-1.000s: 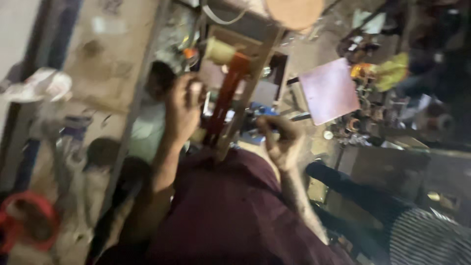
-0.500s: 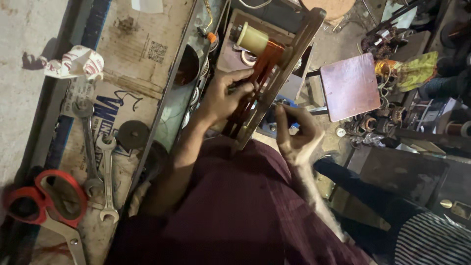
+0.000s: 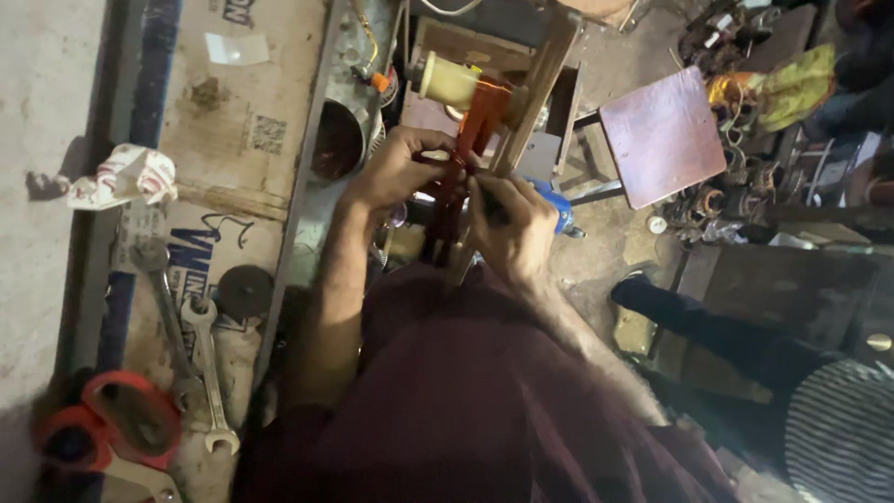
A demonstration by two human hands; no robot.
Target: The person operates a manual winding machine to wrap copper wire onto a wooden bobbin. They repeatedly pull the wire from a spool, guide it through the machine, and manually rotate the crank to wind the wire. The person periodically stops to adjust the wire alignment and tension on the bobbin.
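Note:
Both of my hands meet on an orange-red copper coil (image 3: pixel 473 130) mounted on a wooden winding frame (image 3: pixel 538 86). My left hand (image 3: pixel 396 169) grips the coil's left side with curled fingers. On the coil's lower right part, my right hand (image 3: pixel 514 225) pinches with thumb and fingers. A cream-coloured spool (image 3: pixel 449 82) sits at the coil's top end. Beneath my right hand a blue object (image 3: pixel 561 210) shows partly. My maroon shirt hides the frame's lower part.
On the left, cardboard (image 3: pixel 244 102) bears two spanners (image 3: pixel 207 365), a dark round disc (image 3: pixel 244 291), a crumpled rag (image 3: pixel 126 177) and red-handled scissors (image 3: pixel 116 419). A reddish square board (image 3: pixel 661 135) stands right of the frame. Another person's dark leg (image 3: pixel 708 326) lies at the right.
The view has steadied and shifted right. My right hand has come up and left onto the coil, close beside my left hand, which stays on it.

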